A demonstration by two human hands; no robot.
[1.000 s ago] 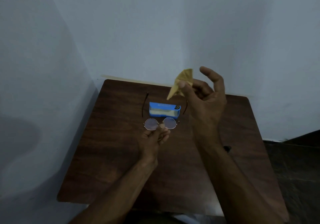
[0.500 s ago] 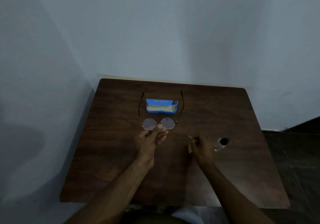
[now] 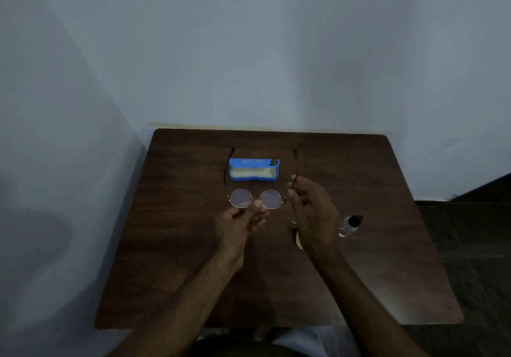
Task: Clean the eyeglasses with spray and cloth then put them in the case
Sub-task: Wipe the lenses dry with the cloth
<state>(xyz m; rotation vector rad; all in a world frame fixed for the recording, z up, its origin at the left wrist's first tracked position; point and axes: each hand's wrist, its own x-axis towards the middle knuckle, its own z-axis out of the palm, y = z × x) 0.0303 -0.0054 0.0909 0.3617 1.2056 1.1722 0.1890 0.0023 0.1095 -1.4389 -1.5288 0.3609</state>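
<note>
since the cloth (image 3: 298,242) lies on the table (image 3: 179,246) just under the right hand (image 3: 312,213), and the spray bottle (image 3: 349,225) sits off to the right w/ nobody touching it, the cleaning part looks done or paused. can't say which: too dim to see if the lenses are wet or smudged.

the eyeglasses (image 3: 240,197) are held over the table just in front of the case (image 3: 254,170), temples unfolded and pointing away from the person, one on either side of the case. the left hand (image 3: 240,224) pinches the bridge btwn thumb and fingertips, clamped on the frame. the right hand is up at the right temple, thumb and forefinger close around it not far from the hinge. can't tell if they've closed on it or are just beside it.

the case is open, pale lining showing, nothing in it.

judgement: prob at the folding step. if the wiping's finished, that's past halfway. left to do = fold both temples in, lay the glasses in the case, shut it. if not, cloth & spray are both within easy reach.
</note>
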